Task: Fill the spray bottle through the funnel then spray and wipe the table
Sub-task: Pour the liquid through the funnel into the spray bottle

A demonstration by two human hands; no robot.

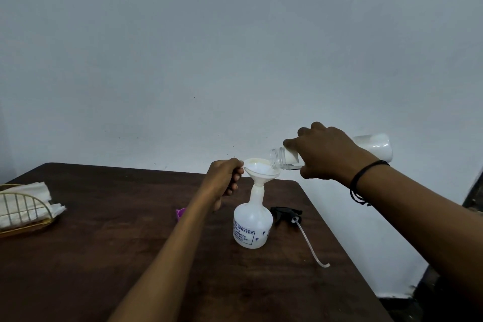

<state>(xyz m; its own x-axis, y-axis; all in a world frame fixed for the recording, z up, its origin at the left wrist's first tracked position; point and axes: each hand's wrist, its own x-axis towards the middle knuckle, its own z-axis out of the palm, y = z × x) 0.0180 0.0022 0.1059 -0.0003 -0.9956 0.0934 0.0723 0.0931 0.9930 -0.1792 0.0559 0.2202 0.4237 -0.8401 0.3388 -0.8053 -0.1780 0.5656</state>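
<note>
A white spray bottle (252,225) stands uncapped on the dark wooden table (104,256), with a white funnel (261,170) seated in its neck. My left hand (224,178) pinches the funnel's rim on its left side. My right hand (326,154) grips a clear bottle (376,146) tipped on its side, its open mouth over the funnel. White liquid fills part of that clear bottle and lies in the funnel. The black spray head (286,213) with its long white tube lies on the table right of the spray bottle.
A gold wire holder (24,214) with white napkins (31,196) sits at the table's left edge. A small purple cap (180,214) shows behind my left forearm. The table's right edge runs close to the spray head. A plain wall stands behind.
</note>
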